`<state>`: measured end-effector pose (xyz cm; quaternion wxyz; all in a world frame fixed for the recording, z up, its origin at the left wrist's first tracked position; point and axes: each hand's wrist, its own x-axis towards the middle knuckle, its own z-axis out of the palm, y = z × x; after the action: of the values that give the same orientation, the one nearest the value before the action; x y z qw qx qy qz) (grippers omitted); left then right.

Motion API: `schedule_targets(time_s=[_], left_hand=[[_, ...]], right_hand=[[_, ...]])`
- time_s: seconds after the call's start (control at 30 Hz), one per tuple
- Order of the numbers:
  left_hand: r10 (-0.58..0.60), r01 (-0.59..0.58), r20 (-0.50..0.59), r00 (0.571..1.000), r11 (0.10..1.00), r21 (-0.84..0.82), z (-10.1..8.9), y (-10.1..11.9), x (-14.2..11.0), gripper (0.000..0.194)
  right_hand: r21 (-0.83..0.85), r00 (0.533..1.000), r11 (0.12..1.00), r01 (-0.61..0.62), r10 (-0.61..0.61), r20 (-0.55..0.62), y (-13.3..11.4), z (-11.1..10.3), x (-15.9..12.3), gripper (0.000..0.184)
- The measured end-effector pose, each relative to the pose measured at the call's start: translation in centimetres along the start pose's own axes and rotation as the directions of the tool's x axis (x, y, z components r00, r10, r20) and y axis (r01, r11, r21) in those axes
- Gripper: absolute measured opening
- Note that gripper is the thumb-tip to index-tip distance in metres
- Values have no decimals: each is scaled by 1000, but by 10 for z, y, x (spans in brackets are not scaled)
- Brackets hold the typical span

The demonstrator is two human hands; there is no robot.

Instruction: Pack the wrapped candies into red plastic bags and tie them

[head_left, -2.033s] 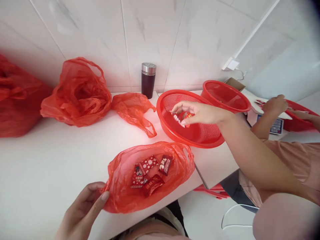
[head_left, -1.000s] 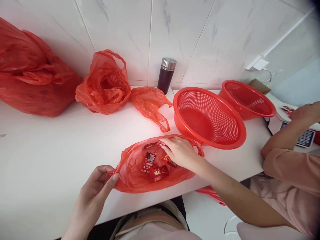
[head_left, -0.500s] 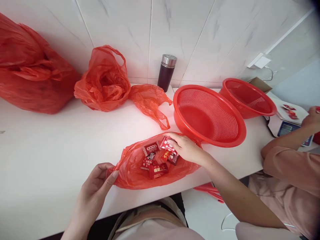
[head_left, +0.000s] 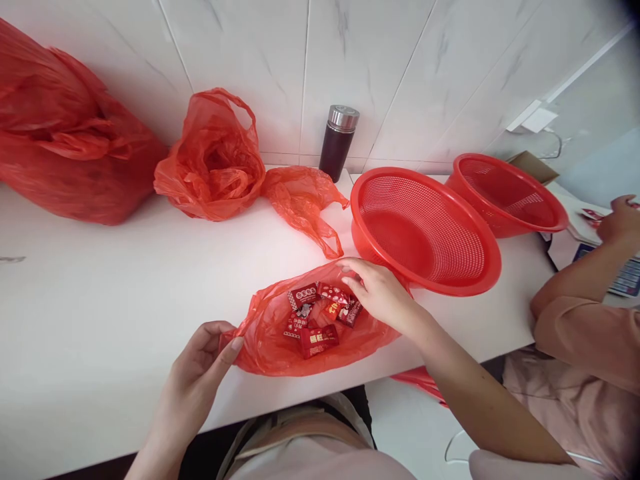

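Observation:
A red plastic bag (head_left: 280, 363) lies spread open near the table's front edge, with several wrapped candies (head_left: 320, 340) inside in red and dark wrappers. My left hand (head_left: 203, 363) pinches the bag's left end between thumb and fingers. Over the bag's right part is my right hand (head_left: 377, 290), thumb and fingers apart and holding nothing. A red dotted packet (head_left: 333, 293) lies among the candies, just left of those fingers.
Two red colanders (head_left: 425, 230) stand at the right. Behind are a dark thermos (head_left: 337, 143), a flat red bag (head_left: 305, 200), an opened red bag (head_left: 213, 160) and a big full one (head_left: 70, 147). A co-worker's arm (head_left: 590, 267) reaches over a scale (head_left: 625, 277) at far right.
My right hand has let go of the dotted red packet, which now lies on the other candies. The fingers have parted. My left hand keeps its pinch on the bag.

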<state>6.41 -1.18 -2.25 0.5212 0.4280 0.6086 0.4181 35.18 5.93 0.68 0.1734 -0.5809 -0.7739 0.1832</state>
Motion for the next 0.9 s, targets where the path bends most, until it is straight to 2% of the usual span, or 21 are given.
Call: schedule_targets(time_s=[0.17,0.3,0.37,0.47,0.67,0.8,0.9], left_hand=[[6,-6,-36,999,1000,14,5,6,-3,29],[3,-2,-27,1000,1000,19,4,3,-1,31],[-1,1,-26,1000,1000,14,4,3,-1,31],[-11,11,-17,1000,1000,27,3,3,-1,31],[-1,2,-20,1000,998,60,4,5,-1,33],[10,-9,-30,1000,999,46,5,6,-1,32],[15,-14,-32,999,999,37,5,6,-2,32]], right_hand=[[-157,988,987,-17,41,151,0,5,-4,31],[-254,985,967,1,42,166,2,12,-6,32],[-247,987,969,-16,56,153,3,11,-6,29],[-181,990,983,-38,61,124,3,7,-5,32],[-40,984,998,-55,61,167,-1,3,-5,38],[-18,985,998,-60,62,160,1,5,-5,37],[-99,995,995,-8,18,102,-1,7,-8,40]])
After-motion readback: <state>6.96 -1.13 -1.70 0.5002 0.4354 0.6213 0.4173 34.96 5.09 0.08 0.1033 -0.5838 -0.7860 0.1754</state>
